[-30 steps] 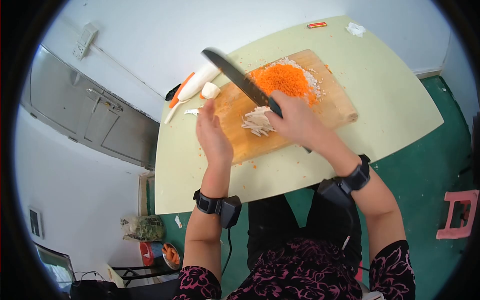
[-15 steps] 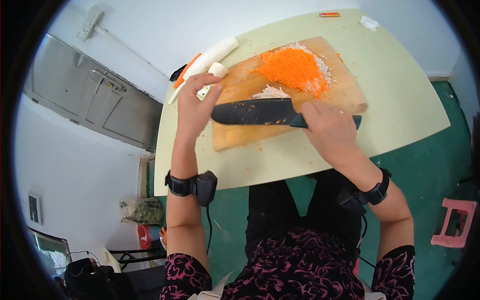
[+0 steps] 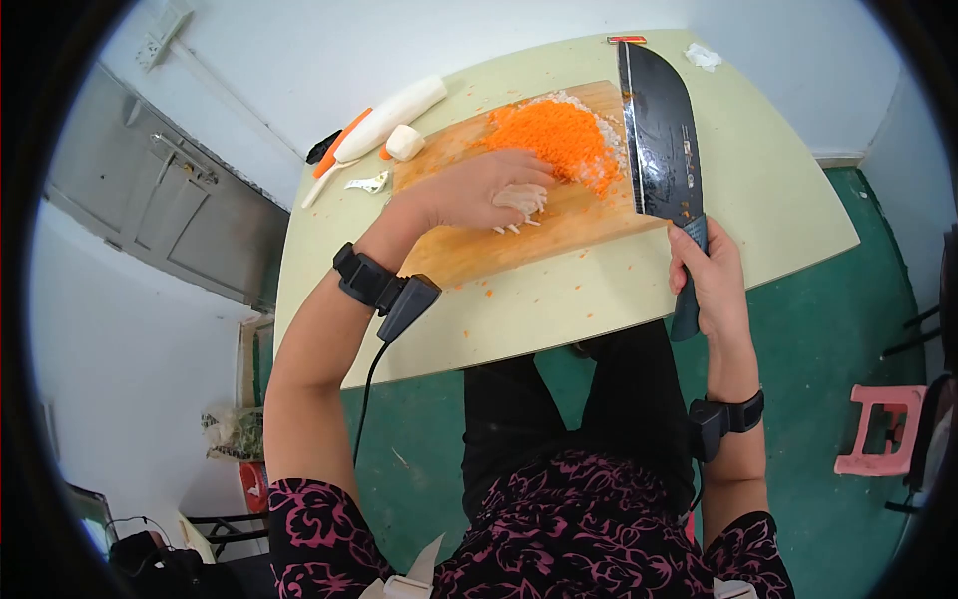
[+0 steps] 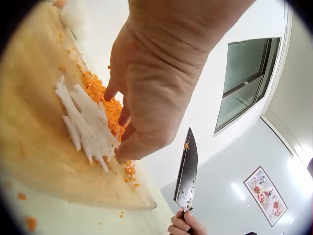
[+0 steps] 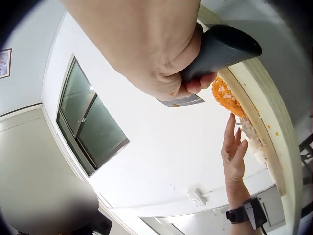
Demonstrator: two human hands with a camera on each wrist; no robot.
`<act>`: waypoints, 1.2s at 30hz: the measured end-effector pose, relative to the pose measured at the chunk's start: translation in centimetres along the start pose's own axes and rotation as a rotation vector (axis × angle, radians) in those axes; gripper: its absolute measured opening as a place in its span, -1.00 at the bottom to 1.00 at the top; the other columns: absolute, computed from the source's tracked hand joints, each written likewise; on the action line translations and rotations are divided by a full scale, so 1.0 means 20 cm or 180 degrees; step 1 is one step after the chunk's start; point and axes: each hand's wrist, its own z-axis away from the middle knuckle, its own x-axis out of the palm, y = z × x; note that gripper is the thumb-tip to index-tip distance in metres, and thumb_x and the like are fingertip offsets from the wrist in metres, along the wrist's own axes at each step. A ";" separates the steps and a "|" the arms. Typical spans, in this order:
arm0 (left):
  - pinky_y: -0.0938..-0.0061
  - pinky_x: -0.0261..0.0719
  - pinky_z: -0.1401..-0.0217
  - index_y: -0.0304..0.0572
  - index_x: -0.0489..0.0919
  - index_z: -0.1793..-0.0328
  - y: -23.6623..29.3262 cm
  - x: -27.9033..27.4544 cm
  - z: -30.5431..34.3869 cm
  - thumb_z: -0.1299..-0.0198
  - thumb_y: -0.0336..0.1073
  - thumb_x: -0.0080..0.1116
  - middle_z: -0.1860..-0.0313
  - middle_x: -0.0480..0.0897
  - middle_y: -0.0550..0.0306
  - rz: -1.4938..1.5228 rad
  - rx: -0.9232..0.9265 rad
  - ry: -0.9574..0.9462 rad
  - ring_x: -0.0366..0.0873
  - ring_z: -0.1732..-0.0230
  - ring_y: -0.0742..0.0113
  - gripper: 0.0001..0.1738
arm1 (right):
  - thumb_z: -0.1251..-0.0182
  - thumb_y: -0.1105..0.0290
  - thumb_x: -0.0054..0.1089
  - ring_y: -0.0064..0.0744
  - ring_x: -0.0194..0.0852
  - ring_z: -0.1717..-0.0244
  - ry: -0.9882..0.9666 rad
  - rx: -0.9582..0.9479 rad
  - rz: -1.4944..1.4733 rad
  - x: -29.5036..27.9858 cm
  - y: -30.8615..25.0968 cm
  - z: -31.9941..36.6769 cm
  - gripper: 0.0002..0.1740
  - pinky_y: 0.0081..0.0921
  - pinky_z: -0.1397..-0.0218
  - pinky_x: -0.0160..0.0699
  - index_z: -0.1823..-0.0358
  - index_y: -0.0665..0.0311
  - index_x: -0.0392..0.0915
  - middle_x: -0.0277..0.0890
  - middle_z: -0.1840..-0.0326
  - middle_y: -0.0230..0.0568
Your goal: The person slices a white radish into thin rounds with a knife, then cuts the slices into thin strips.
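On the wooden cutting board (image 3: 454,255) lies a small heap of white radish strips (image 3: 521,203). My left hand (image 3: 474,192) reaches over it from the left. In the left wrist view its fingertips point down at the far side of the strips (image 4: 85,122), between them and the minced carrot (image 4: 100,90). The right wrist view shows the left fingers (image 5: 229,129) extended and spread. My right hand (image 3: 717,278) grips a kitchen knife (image 3: 661,140) by its dark handle, blade pointing away, off the board's right end. Orange bits cling to the blade.
Finely chopped carrot (image 3: 544,135) and white bits (image 3: 611,150) are heaped at the board's far side. Left of the board are a whole white radish (image 3: 394,118), a carrot (image 3: 339,145) and a cut radish chunk (image 3: 404,143). Crumpled tissue (image 3: 704,57) lies at the back right.
The knife has swung from across the board to the right, its blade now pointing away. My left hand has moved from the board's left side to the radish strips.
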 end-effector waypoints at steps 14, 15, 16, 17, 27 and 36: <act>0.35 0.40 -0.18 -0.22 0.56 -0.08 -0.08 0.11 0.04 -0.25 -0.37 -0.01 -0.07 0.54 0.03 0.0406 -0.0343 0.0693 0.45 -0.11 0.11 -0.69 | -0.30 0.37 0.16 -0.70 0.20 0.74 -0.0064 0.0184 -0.0068 0.06 0.08 -0.02 -0.84 -0.66 0.65 0.24 0.31 0.28 0.40 0.31 0.68 -0.46; 0.36 0.42 -0.14 -0.22 0.59 -0.04 -0.08 0.11 0.04 -0.24 -0.37 0.01 -0.04 0.56 0.04 0.0388 -0.0354 0.0786 0.47 -0.07 0.13 -0.72 | -0.31 0.37 0.16 -0.70 0.20 0.74 -0.0073 0.0206 -0.0053 0.07 0.08 -0.02 -0.84 -0.66 0.65 0.24 0.31 0.28 0.40 0.31 0.68 -0.45; 0.37 0.44 -0.11 -0.22 0.61 0.01 -0.09 0.11 0.03 -0.22 -0.38 0.02 0.00 0.57 0.05 0.0369 -0.0365 0.0878 0.49 -0.03 0.14 -0.74 | -0.31 0.37 0.15 -0.70 0.20 0.74 -0.0075 0.0212 -0.0035 0.07 0.08 -0.02 -0.84 -0.66 0.65 0.24 0.31 0.28 0.40 0.31 0.68 -0.45; 0.36 0.45 -0.07 -0.23 0.61 0.06 -0.10 0.11 0.02 -0.21 -0.38 0.03 0.06 0.58 0.05 0.0299 -0.0261 0.0946 0.49 0.01 0.13 -0.77 | -0.31 0.37 0.15 -0.70 0.20 0.74 -0.0078 0.0218 -0.0016 0.07 0.08 -0.03 -0.85 -0.66 0.65 0.24 0.31 0.28 0.40 0.31 0.68 -0.45; 0.35 0.47 0.09 -0.26 0.59 0.31 -0.11 0.08 -0.05 -0.10 -0.41 0.11 0.27 0.59 0.06 0.0210 -0.0381 0.0897 0.51 0.16 0.13 -0.91 | -0.31 0.41 0.13 -0.71 0.19 0.74 -0.0200 0.0156 0.0127 0.07 0.08 -0.02 -0.87 -0.68 0.65 0.22 0.25 0.30 0.41 0.31 0.67 -0.45; 0.37 0.44 0.03 -0.25 0.59 0.32 -0.11 0.07 -0.06 -0.10 -0.41 0.13 0.29 0.56 0.08 -0.0183 -0.0223 0.0751 0.46 0.08 0.16 -0.92 | -0.31 0.40 0.14 -0.71 0.19 0.73 -0.0268 0.0161 0.0141 0.07 0.08 -0.02 -0.86 -0.67 0.66 0.22 0.24 0.30 0.42 0.30 0.67 -0.45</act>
